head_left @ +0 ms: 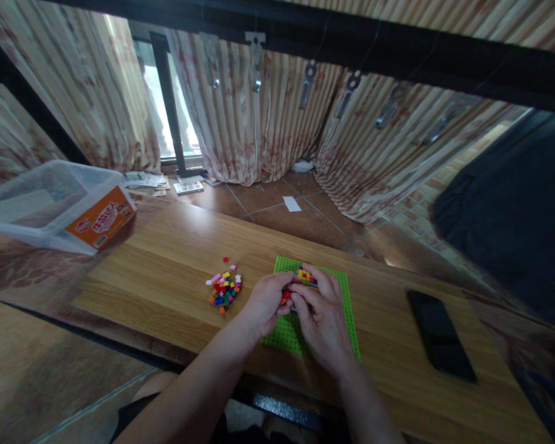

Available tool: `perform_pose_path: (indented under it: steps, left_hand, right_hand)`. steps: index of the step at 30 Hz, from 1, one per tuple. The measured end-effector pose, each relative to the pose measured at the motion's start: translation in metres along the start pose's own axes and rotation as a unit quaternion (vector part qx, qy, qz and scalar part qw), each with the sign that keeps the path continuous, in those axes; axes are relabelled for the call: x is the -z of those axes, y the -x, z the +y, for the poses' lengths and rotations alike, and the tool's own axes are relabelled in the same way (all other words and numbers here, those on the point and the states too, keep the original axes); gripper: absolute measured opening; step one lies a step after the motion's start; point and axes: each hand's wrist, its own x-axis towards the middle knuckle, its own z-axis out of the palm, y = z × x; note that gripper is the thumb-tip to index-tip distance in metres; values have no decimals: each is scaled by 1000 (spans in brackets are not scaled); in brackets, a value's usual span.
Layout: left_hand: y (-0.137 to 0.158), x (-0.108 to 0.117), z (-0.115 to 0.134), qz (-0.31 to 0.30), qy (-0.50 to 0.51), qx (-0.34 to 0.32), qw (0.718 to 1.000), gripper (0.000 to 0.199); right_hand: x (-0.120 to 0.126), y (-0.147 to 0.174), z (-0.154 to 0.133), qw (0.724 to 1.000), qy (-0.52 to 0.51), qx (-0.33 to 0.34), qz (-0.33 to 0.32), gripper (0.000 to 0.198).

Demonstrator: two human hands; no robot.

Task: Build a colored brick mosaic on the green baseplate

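Observation:
A green studded baseplate (284, 341) lies on the wooden table under both hands. On it stands a low multicoloured group of building bricks (306, 275), yellow, red and blue, partly covered by my fingers. My left hand (269, 300) is closed at the group's left side, its fingertips on small red building bricks (285, 296). From the right, my right hand (322, 313) curls over the group, with thumb and index finger closed on the same red bricks. The fingers hide how these bricks join the rest. To the left lies a loose pile of small coloured bricks (224, 290).
A black phone (441, 335) lies on the table (166, 259) at the right. Beyond the table's left end stands a clear plastic bin (50, 237) with an orange label. Papers (144, 179) lie on the floor by the curtains (259, 123). A dark beam (305, 37) crosses the top.

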Motion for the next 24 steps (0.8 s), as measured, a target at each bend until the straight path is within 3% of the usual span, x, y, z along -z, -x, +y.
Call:
perform_pose_path:
  steps: [6, 14, 24]
  left_hand:
    - [1, 1, 0, -15, -1, -8, 1000, 13]
    - [5, 2, 3, -61, -54, -21, 996, 20]
    - [8, 4, 4, -97, -57, -3, 994, 27]
  right_hand:
    - [1, -1, -2, 1000, -19, -3, -16, 19]
    - [-3, 0, 9, 994, -25, -40, 94, 17]
    - [-2, 0, 8, 994, -43, -39, 93, 14]
